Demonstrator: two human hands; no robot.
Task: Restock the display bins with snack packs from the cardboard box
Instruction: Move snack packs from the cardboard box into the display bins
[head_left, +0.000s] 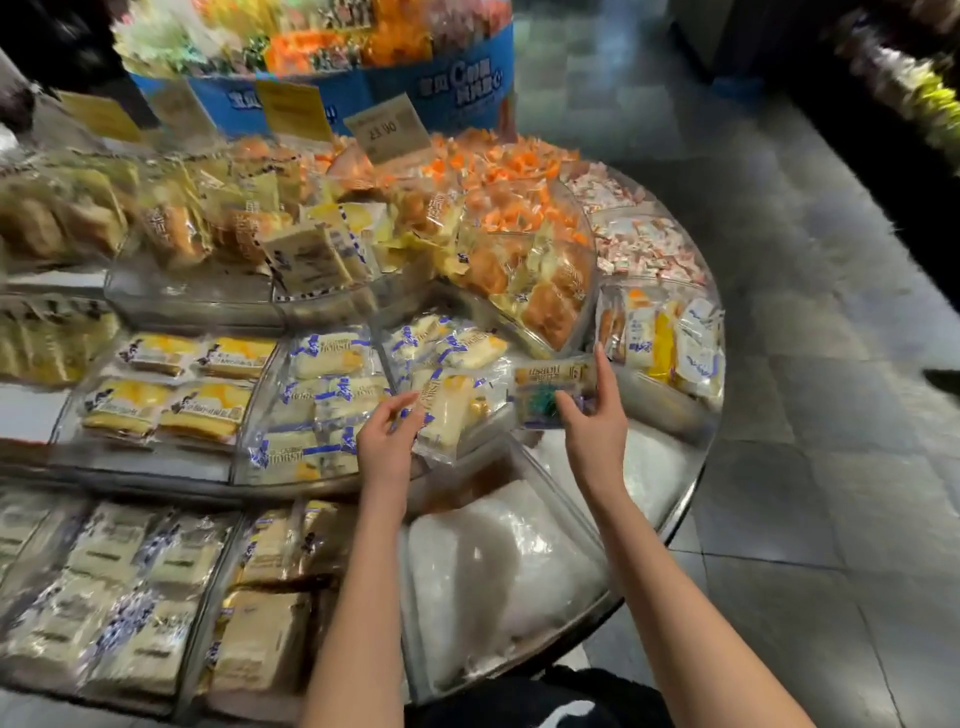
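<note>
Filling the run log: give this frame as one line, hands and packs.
step: restocking | left hand: at blue-print pack in middle-tier bin, grip unclear | right hand: pinches snack pack

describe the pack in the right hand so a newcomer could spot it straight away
Start at the round tiered display of clear plastic bins, right side of its middle tier. There the right hand pinches a clear-wrapped snack pack with a tan label. Unlike the blue-and-white wrapped cakes lying to its left, it shows a green patch.
</note>
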